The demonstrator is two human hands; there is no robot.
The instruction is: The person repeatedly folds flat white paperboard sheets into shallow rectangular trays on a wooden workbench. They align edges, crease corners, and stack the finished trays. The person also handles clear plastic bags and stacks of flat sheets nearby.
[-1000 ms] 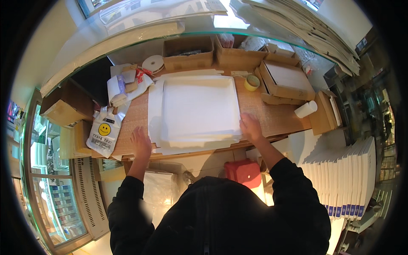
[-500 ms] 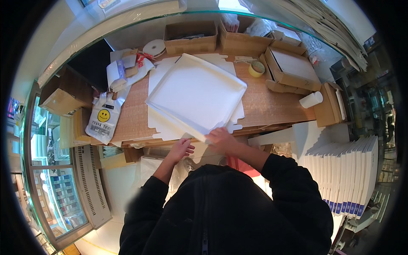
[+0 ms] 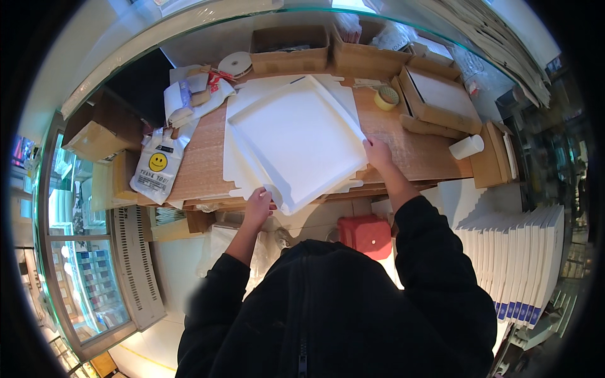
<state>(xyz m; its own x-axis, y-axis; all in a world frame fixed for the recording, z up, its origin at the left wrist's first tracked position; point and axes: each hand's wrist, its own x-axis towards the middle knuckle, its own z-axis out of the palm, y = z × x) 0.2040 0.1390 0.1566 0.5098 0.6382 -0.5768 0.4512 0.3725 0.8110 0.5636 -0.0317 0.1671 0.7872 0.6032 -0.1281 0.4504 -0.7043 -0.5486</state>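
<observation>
A shallow white cardboard tray [image 3: 302, 135] with low raised sides lies turned at an angle, its near corner sticking out past the table edge. Under it is a flat white cardboard sheet [image 3: 236, 154] with notched tabs along its rim. My left hand [image 3: 259, 206] grips the tray's near left side, thumb on top and the other fingers partly curled. On the right-hand corner, my right hand [image 3: 378, 153] pinches the tray's edge, with some fingertips hidden.
On the wooden table [image 3: 428, 148], a smiley-face plastic bag [image 3: 154, 167] lies left. Cardboard boxes [image 3: 290, 60] line the back; a tape roll [image 3: 386, 97] and white cup [image 3: 466, 147] are right. A red case [image 3: 365, 236] and stacked white panels [image 3: 513, 261] stand lower.
My right hand has gone from the tray's near corner to its right corner. My left hand, free before, has come up onto the near left side. The tray has turned slightly.
</observation>
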